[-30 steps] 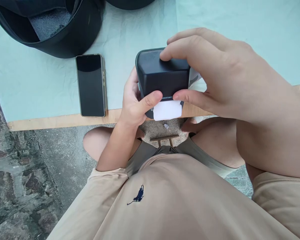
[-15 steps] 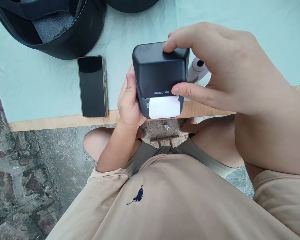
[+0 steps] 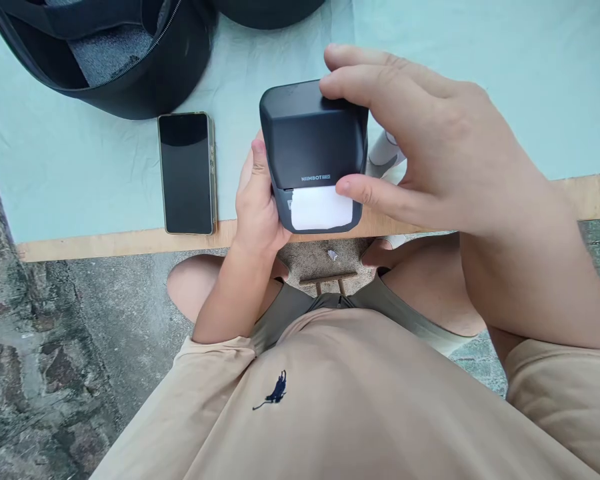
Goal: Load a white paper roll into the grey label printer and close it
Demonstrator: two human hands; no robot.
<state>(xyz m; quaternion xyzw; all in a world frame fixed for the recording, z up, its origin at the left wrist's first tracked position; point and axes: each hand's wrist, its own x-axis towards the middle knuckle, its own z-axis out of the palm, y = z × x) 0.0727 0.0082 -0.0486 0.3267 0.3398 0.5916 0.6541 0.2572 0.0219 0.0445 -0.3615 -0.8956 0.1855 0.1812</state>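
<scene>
A black label printer (image 3: 314, 143) marked NIIMBOT is held up over the table's front edge, white paper (image 3: 322, 208) showing at its lower front. My left hand (image 3: 261, 203) grips its left side, thumb upright along the casing. My right hand (image 3: 430, 133) is at the right side, its fingertips on the printer's top edge and its thumb at the lower right of the front, by the paper. Partly hidden behind my right hand stands a white roll (image 3: 384, 152).
A dark-screened phone (image 3: 187, 173) lies left of the printer on the pale green cloth (image 3: 80, 167). An open black zippered case (image 3: 130, 87) stands at the upper left, with another black object (image 3: 270, 10) at the top edge. The wooden table edge (image 3: 120, 242) runs below.
The printer has shifted slightly left and up, with my right hand moving left alongside it. More of my right hand's fingers now show above the printer.
</scene>
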